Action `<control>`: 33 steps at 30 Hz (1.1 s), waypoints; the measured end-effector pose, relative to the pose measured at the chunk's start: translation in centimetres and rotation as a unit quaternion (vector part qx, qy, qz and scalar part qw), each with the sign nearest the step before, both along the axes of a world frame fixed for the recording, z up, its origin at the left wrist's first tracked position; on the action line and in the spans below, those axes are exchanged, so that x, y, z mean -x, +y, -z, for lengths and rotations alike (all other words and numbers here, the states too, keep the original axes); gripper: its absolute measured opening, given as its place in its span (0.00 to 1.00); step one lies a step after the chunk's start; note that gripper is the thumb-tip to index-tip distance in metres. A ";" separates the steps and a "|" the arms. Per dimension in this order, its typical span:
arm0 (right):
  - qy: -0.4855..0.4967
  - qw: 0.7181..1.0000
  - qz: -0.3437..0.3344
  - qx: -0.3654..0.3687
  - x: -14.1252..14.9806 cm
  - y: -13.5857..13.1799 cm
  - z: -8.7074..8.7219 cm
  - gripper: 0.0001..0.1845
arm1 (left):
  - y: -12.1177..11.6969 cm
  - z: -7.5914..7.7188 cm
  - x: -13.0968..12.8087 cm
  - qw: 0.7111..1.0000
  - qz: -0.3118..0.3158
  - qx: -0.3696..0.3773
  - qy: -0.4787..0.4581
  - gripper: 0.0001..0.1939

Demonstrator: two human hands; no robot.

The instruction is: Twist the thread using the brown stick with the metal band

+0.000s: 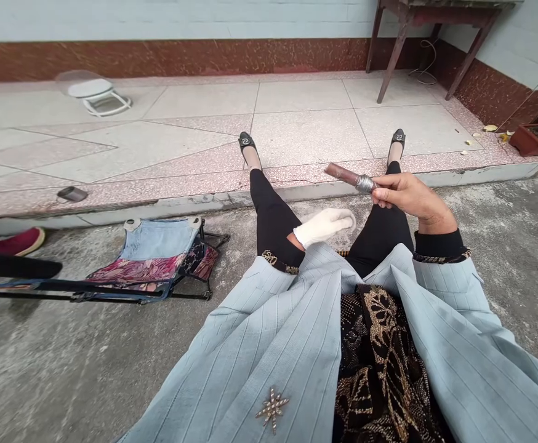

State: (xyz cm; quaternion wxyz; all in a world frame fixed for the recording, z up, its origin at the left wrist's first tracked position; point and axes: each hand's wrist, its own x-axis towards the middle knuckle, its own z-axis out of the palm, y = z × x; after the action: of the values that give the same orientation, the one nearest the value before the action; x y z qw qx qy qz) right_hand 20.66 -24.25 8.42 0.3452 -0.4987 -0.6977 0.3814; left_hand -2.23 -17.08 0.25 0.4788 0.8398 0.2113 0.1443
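Note:
My right hand (401, 194) is bare and grips one end of a short reddish-brown stick (341, 174), which points up and to the left. Silver wire (365, 183) is wound round the stick just ahead of my fingertips. A white glove covers my left hand (324, 226), held low over my lap, left of the stick and apart from it. Its fingers are bent and pressed together, and whatever may be between them cannot be made out.
A folding stool with a denim and floral seat (158, 246) stands on the concrete at left. Beyond it are a small white stool (96, 89) and a dark flat object (72, 194). A wooden table (402, 31) and a planter (534, 141) stand at right. The tiled step has a raised edge.

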 end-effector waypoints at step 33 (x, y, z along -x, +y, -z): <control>0.029 0.998 0.043 -0.044 1.6 -0.3 -1.1 0.15 | 1.7 -1.2 0.4 0.990 -0.039 0.085 -0.105 0.15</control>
State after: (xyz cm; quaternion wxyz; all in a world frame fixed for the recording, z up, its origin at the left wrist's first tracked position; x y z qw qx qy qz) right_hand 19.07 -24.54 9.57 0.4031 -0.5016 -0.6811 0.3493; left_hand -2.67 -15.35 1.43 0.5619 0.7674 0.2042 0.2314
